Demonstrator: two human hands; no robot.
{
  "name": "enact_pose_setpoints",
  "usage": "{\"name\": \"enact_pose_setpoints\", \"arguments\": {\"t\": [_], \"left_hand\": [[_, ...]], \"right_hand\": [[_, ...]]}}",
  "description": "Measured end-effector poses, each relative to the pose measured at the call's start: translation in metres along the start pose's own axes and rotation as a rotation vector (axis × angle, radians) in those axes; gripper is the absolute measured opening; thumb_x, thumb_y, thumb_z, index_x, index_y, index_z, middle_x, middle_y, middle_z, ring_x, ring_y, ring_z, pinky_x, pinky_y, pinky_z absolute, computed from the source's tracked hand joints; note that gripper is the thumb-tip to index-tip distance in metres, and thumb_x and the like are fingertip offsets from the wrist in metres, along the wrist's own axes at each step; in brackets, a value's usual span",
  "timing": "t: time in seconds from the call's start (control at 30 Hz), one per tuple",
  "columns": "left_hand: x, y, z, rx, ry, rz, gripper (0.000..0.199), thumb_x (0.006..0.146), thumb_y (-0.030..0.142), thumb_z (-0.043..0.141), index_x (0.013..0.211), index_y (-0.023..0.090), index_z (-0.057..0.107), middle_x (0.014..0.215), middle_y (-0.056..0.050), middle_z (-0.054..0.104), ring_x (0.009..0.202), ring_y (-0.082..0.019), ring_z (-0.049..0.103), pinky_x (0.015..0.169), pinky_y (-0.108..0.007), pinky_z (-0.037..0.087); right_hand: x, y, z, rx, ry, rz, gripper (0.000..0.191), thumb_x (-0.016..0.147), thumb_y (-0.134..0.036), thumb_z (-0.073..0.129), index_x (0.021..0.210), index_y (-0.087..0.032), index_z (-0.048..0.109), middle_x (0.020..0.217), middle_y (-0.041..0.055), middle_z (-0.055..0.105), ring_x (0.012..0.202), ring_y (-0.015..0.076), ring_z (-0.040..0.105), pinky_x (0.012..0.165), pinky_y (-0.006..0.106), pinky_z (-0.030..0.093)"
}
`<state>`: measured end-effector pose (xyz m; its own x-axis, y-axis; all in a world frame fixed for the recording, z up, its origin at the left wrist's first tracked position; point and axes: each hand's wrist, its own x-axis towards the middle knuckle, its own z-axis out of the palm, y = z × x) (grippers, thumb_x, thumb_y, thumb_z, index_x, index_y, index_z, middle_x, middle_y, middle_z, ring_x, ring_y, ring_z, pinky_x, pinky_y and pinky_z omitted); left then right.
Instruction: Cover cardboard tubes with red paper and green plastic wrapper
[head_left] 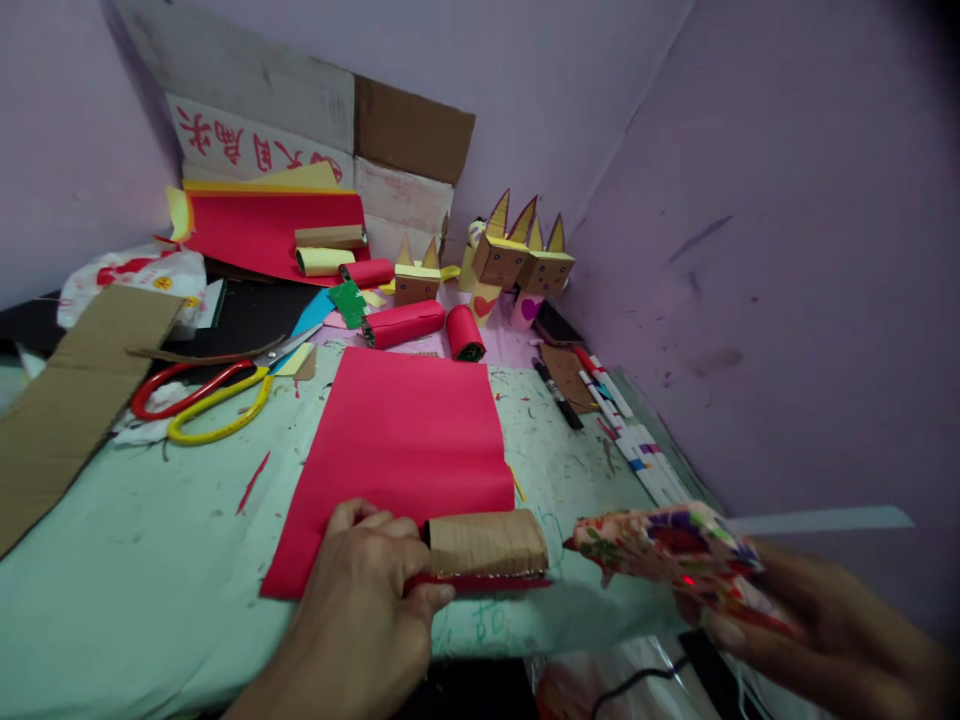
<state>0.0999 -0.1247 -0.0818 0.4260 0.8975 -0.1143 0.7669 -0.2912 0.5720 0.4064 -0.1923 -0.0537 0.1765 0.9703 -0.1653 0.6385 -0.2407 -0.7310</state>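
My left hand (375, 570) is closed on the left end of a brown cardboard tube (487, 543), with the thumb at the near edge of the red paper (420, 430). The tube lies along that near edge, and a shiny line runs along its lower side. In my right hand (817, 630) is a glue gun (667, 550) with a patterned, multicoloured body and a small red light. Its nozzle points left, a short way from the tube's right end. The right fingers are partly blurred and hidden behind the handle.
Scissors (217, 400) with red and yellow handles lie left, beside a cardboard strip (82, 390). Red-wrapped tubes (405, 323) and eared cardboard figures (504, 258) stand behind. Markers (630, 430) line the right side near the wall. A black cord (637, 680) hangs below the table edge.
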Motion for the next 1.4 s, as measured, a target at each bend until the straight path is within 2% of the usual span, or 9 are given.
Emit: {"name": "enact_pose_setpoints", "arguments": {"t": [0.2,0.47,0.7,0.83,0.97,1.03,1.13,1.27,1.4], "left_hand": [[0.000,-0.001,0.002,0.033,0.048,0.012,0.023,0.071,0.016,0.058,0.048,0.019,0.058,0.053,0.003,0.053,0.062,-0.015,0.051,0.078,-0.041,0.033],[0.001,0.001,-0.001,0.078,0.017,0.019,0.020,0.069,0.015,0.057,0.049,0.017,0.058,0.057,0.001,0.057,0.064,-0.017,0.055,0.076,-0.041,0.035],[-0.001,0.004,-0.002,0.093,0.022,0.016,0.022,0.070,0.015,0.057,0.048,0.017,0.057,0.057,0.001,0.058,0.065,-0.016,0.055,0.076,-0.041,0.036],[0.001,-0.001,-0.002,0.076,-0.013,0.030,0.022,0.070,0.016,0.056,0.048,0.017,0.055,0.057,0.001,0.057,0.064,-0.016,0.054,0.074,-0.040,0.035],[0.003,-0.006,-0.001,0.064,-0.044,0.028,0.025,0.073,0.020,0.054,0.049,0.017,0.054,0.057,0.001,0.056,0.064,-0.016,0.053,0.074,-0.039,0.034],[0.004,-0.007,0.000,0.067,-0.047,0.030,0.026,0.075,0.022,0.053,0.050,0.018,0.054,0.057,0.002,0.055,0.063,-0.016,0.053,0.074,-0.039,0.033],[0.003,-0.007,0.000,0.063,-0.036,0.020,0.027,0.075,0.023,0.054,0.049,0.017,0.053,0.056,0.002,0.055,0.063,-0.016,0.052,0.075,-0.038,0.033],[0.002,-0.006,-0.002,0.044,-0.049,-0.002,0.028,0.076,0.025,0.053,0.049,0.018,0.053,0.055,0.002,0.054,0.064,-0.017,0.052,0.076,-0.038,0.033],[0.002,-0.003,-0.003,0.050,-0.057,-0.027,0.029,0.076,0.026,0.053,0.048,0.018,0.052,0.056,0.002,0.055,0.064,-0.017,0.053,0.079,-0.040,0.033]], "right_hand": [[0.051,-0.036,0.009,0.385,-0.035,0.093,0.028,0.062,-0.040,0.072,0.085,-0.025,0.068,0.056,-0.0025,0.059,0.043,0.0132,0.050,0.038,0.021,0.038],[0.178,-0.048,0.059,0.488,0.264,0.072,0.023,0.054,-0.031,0.077,0.065,-0.018,0.062,0.055,-0.0017,0.061,0.051,0.0147,0.057,0.045,0.023,0.041],[0.211,-0.046,0.069,0.345,0.293,0.041,0.015,0.083,-0.029,0.063,0.082,-0.014,0.063,0.068,-0.0013,0.064,0.056,0.0115,0.059,0.051,0.024,0.048],[0.198,-0.051,0.067,0.226,0.321,-0.066,0.008,0.066,-0.023,0.072,0.070,-0.017,0.068,0.068,0.0036,0.069,0.076,0.0241,0.065,0.062,0.029,0.049],[0.146,-0.054,0.059,0.173,0.337,-0.157,0.021,0.066,-0.020,0.068,0.087,-0.020,0.070,0.097,0.0058,0.070,0.096,0.0251,0.061,0.083,0.034,0.046],[0.108,-0.048,0.054,0.205,0.231,-0.183,0.022,0.068,-0.023,0.066,0.089,-0.020,0.069,0.091,0.0048,0.071,0.085,0.0207,0.064,0.078,0.032,0.048],[0.052,-0.031,0.053,0.385,-0.168,-0.176,0.047,0.065,-0.028,0.074,0.111,-0.024,0.061,0.094,0.0037,0.069,0.074,0.0171,0.062,0.065,0.029,0.050],[0.011,-0.014,0.078,0.543,-0.136,-0.078,0.080,0.065,-0.019,0.075,0.134,-0.035,0.037,0.110,0.0008,0.061,0.060,0.0093,0.052,0.059,0.025,0.047],[0.010,-0.017,0.113,0.736,-0.185,-0.072,0.091,0.066,-0.016,0.075,0.139,-0.036,0.024,0.107,0.0010,0.059,0.055,0.0067,0.048,0.053,0.023,0.042]]}}
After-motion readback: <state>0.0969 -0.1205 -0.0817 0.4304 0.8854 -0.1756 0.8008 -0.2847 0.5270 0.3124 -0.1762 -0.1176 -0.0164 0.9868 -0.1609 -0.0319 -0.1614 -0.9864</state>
